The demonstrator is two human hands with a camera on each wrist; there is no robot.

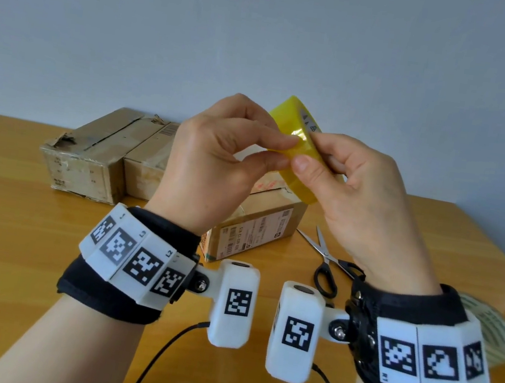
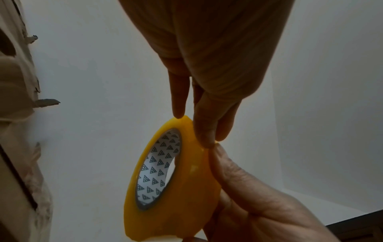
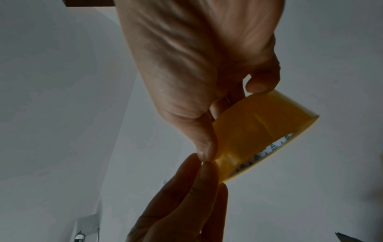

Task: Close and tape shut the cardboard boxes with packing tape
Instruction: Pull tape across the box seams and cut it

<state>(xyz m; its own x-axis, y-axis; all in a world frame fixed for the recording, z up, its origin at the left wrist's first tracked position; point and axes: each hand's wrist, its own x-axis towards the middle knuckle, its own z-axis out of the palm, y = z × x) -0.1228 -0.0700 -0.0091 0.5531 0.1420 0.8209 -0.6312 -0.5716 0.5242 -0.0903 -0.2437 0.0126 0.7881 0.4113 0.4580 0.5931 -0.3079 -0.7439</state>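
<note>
The head view is bright and even, with soft daylight and only faint shadows on the table (image 1: 13,222) below the hands. Its edges bend a little, and the lower right corner beside the right hand (image 1: 357,199) is blurred. Both wrist views are dim: the pale wall (image 2: 93,81) behind shines, so the left hand (image 2: 207,73) looks dark and grainy.

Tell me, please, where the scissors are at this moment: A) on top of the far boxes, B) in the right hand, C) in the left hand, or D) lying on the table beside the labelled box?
D: the scissors lie on the table right of the labelled box, while both hands hold the tape roll.
</note>
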